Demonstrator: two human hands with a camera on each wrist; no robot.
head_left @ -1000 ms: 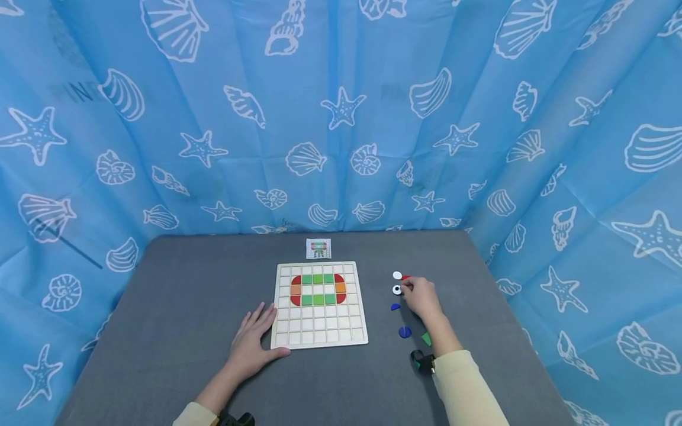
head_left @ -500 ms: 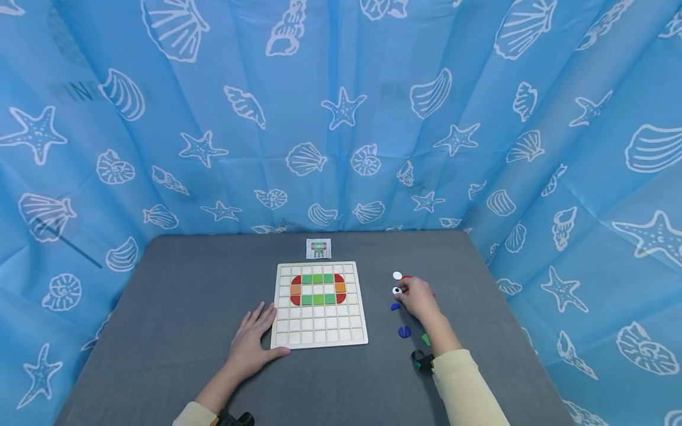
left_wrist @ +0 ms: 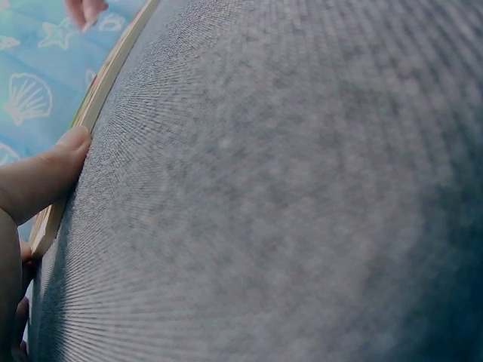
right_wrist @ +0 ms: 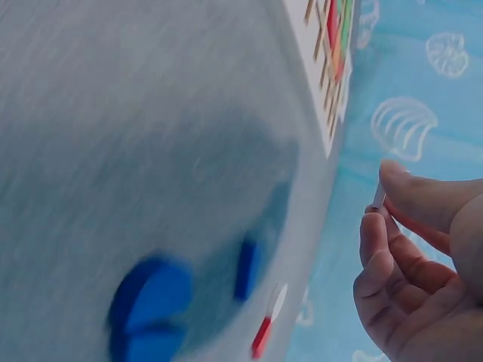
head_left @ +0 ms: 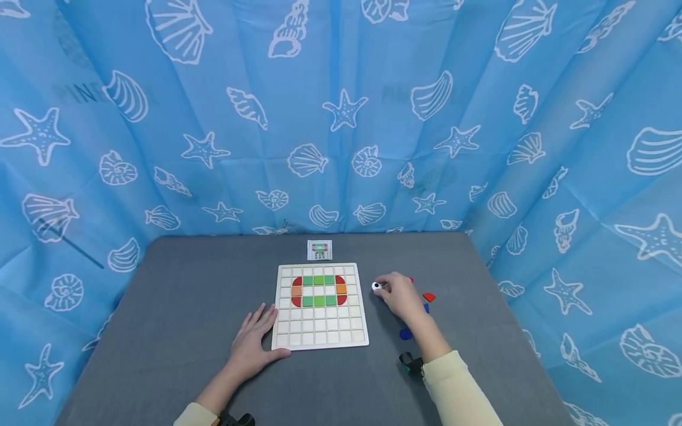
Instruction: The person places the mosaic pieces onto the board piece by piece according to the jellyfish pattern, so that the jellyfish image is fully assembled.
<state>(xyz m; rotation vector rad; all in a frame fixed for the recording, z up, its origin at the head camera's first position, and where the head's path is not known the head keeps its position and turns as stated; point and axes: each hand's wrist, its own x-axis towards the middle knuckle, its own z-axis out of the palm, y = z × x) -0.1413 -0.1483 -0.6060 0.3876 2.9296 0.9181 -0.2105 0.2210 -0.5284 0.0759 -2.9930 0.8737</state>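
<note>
The disc point(head_left: 376, 286), white with a dark centre, is pinched between thumb and fingertips of the right hand point(head_left: 401, 299). Round, it presents no long axis. The board point(head_left: 333, 325) lies to its left, near but apart. The left hand point(head_left: 249, 346), fingers spread, touches the board's near left corner, farther from the disc. A red piece point(head_left: 429, 297) rests on the tabletop point(head_left: 213, 284), right of the right hand.
</note>
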